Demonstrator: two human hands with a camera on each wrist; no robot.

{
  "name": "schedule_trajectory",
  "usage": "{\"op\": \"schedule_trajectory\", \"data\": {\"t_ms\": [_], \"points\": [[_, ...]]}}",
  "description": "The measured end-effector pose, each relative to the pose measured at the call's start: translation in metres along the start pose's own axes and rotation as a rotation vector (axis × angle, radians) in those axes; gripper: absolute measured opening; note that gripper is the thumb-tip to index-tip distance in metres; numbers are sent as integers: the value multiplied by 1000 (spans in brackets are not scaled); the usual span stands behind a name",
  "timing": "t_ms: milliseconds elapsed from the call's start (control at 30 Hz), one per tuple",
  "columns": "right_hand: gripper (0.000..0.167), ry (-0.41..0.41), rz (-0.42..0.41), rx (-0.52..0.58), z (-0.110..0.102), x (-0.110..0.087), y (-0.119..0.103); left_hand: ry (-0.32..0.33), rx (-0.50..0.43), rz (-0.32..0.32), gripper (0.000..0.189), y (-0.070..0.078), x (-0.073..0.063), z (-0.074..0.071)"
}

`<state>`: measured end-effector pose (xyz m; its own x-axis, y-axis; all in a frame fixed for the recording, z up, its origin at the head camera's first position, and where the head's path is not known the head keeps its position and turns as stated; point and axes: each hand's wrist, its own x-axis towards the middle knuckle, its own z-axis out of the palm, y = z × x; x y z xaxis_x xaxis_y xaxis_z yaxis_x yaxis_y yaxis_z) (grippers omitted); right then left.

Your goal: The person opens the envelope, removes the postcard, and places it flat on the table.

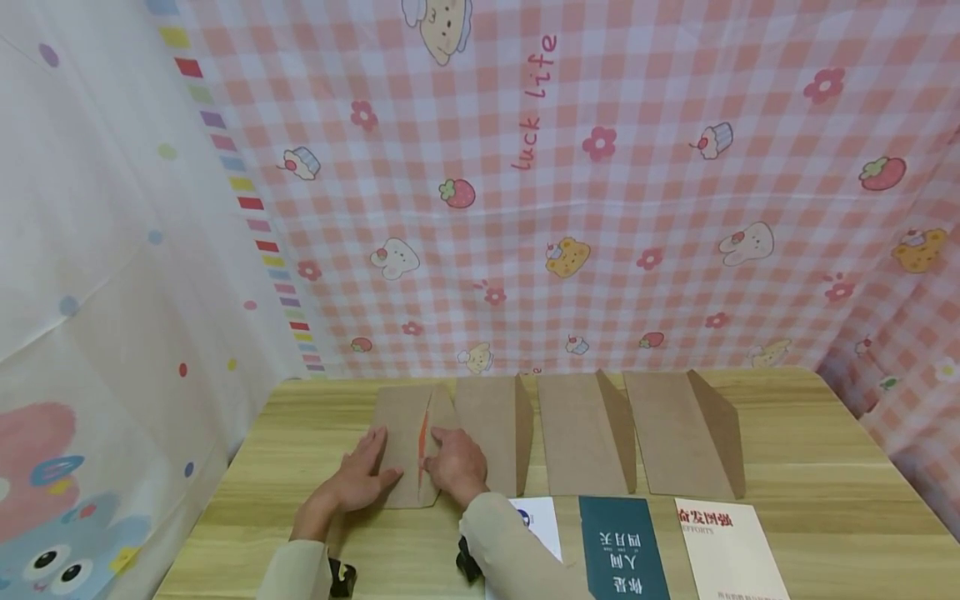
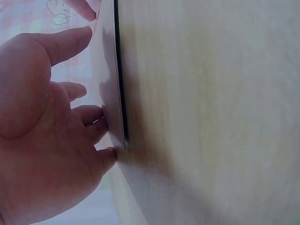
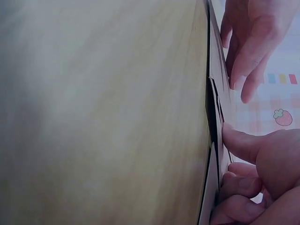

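A brown kraft-paper envelope (image 1: 402, 442) lies leftmost on the table, with a strip of orange-red (image 1: 423, 437) showing along its opening. My left hand (image 1: 360, 479) rests on its left part, fingers spread; the left wrist view has those fingertips (image 2: 108, 159) touching the paper. On the other side, my right hand (image 1: 457, 461) holds the envelope's pointed flap (image 1: 442, 404), thumb by the opening and index finger on the flap. In the right wrist view the thumb (image 3: 239, 143) meets the paper and the other fingers are curled. What the orange-red strip belongs to is hidden.
More brown envelopes (image 1: 487, 433) with raised flaps stand in a row to the right. Nearer me lie a white booklet (image 1: 543, 521) partly under my right sleeve, a dark teal one (image 1: 622, 542) and a cream one (image 1: 727, 550). A checked curtain (image 1: 600, 200) hangs behind the table (image 1: 810, 467).
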<state>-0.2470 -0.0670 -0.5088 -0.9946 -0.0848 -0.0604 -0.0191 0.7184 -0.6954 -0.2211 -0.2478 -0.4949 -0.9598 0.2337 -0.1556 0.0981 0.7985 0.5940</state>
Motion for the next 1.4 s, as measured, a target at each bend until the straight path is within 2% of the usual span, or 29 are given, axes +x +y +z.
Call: {"op": "schedule_trajectory", "data": {"t_ms": [233, 567, 867, 1067, 1400], "points": [[54, -19, 21, 9, -2, 1, 0, -7, 3, 0, 76, 0, 0, -1], [53, -38, 7, 23, -1, 2, 4, -12, 8, -7, 73, 1, -1, 0], [51, 4, -47, 4, 2, 3, 7, -17, 31, -29, 73, 0, -1, 2], [53, 20, -19, -22, 5, 4, 5, -16, 37, -26, 73, 1, -1, 1], [51, -2, 10, -15, 3, 2, 2, -21, 60, -33, 72, -1, -1, 2]]}}
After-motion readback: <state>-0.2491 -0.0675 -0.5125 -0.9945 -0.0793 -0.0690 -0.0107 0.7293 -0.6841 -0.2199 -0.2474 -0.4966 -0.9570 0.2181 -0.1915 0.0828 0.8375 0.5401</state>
